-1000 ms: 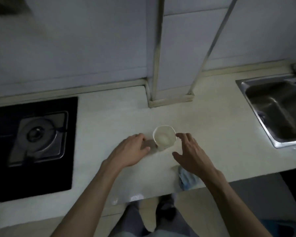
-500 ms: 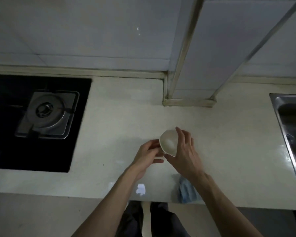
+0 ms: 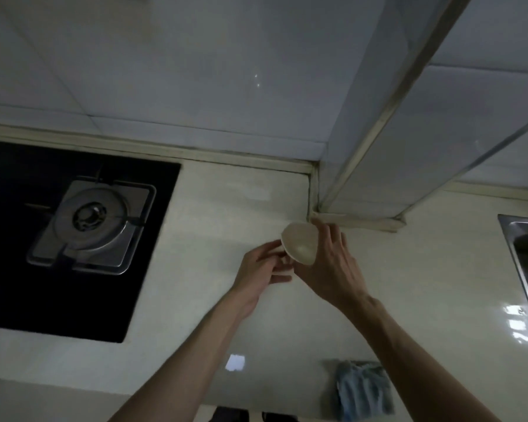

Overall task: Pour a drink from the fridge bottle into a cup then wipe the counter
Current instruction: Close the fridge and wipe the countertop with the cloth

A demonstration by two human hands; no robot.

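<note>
Holding tilted cup (image 3: pixel 299 245), right grip (image 3: pixel 333 269); left grip (image 3: pixel 256 269) beside rim; contents unclear.

A plain cream-white, without pattern, is shown by the small round cream-white cup (image 3: pixel 299 243) held in the right hand (image 3: pixel 329 266). The smooth pale cream stone counter (image 3: pixel 214 208) is seen beneath both hands, with white glints to the right of the right hand. Left of the left hand (image 3: pixel 258 269), a glossy black glass hob (image 3: pixel 43 284) is set with a silver-grey steel burner plate (image 3: pixel 92 223). Beside the right forearm, a crumpled blue cloth (image 3: pixel 361 391) is streaked lighter and darker. Beyond the hands, glossy pale grey-white wall tiles (image 3: pixel 195 86) are edged by a beige sealant strip (image 3: pixel 226 156).
</note>
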